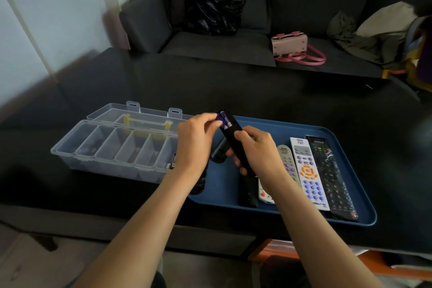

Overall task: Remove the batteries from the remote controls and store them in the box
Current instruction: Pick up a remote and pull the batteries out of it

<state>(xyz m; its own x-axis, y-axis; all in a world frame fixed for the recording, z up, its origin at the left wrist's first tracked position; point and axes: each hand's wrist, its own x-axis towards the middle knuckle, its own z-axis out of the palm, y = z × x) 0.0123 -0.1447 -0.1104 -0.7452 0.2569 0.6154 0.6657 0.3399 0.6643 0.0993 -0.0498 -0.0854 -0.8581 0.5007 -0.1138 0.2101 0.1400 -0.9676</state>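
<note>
Batteries (225, 121) were the whole story at this point, two purple-wrapped cells sitting side by side in the open back of the black remote (233, 138) we had lifted off the tray.

Going left to right: the clear compartment box (112, 147) sat on the dark table (257, 91) with its lid flipped back, and we could see at least one battery already lying in its rightmost compartment (172, 162). Just right of that was our left hand (195, 142), fingers curled in, with the fingertips (216, 123) pinching at the near edge of the cells. So the left hand was the one on the batteries, and it was also the one closer to the box, which was handy.

The remote ran diagonally, battery end up and away to the left, bottom end down toward us on the right. Our right hand (257, 149) was wrapped around its lower half, holding it steady above the blue tray (304, 128). The cells lay along the remote's long axis, so we figured the pull had to go up and out of the bay, then swing left to the box.

Further right on the tray lay a small grey remote (286, 159), a white remote with orange and purple buttons (308, 170) and a long black remote (327, 170), side by side. Whether those were emptied yet, we couldn't tell.
</note>
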